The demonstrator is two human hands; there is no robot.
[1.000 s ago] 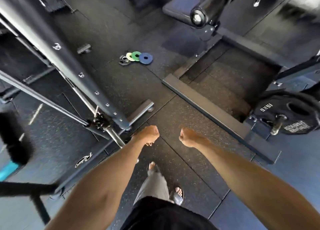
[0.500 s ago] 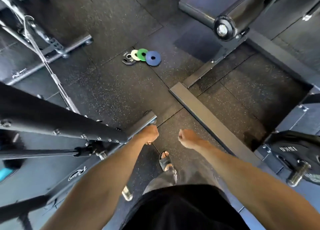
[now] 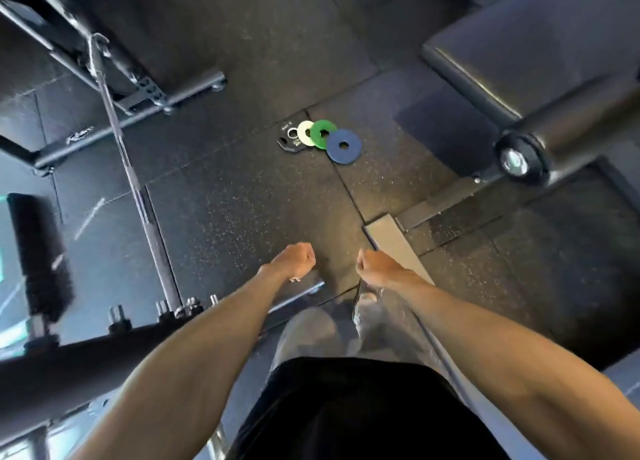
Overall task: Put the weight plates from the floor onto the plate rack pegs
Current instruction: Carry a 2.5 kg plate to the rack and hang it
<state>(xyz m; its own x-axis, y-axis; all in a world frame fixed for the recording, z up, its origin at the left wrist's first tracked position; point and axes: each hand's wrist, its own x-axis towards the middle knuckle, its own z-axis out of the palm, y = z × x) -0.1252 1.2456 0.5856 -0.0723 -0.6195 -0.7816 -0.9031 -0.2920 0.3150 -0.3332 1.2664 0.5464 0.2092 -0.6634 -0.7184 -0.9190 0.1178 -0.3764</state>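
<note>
My left hand (image 3: 296, 260) and right hand (image 3: 375, 264) are clenched into empty fists; four small weight plates (image 3: 344, 147), black, white, green and blue, lie overlapping on the floor (image 3: 242, 200) well ahead, none lifted yet

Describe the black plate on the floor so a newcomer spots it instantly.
Start at the big roller pad on the right; on the rubber floor to its left lies a short overlapping row of four small plates. The black plate is leftmost, beside the white plate. It alone is dark with angled edges; the green plate and blue plate are round.
</note>
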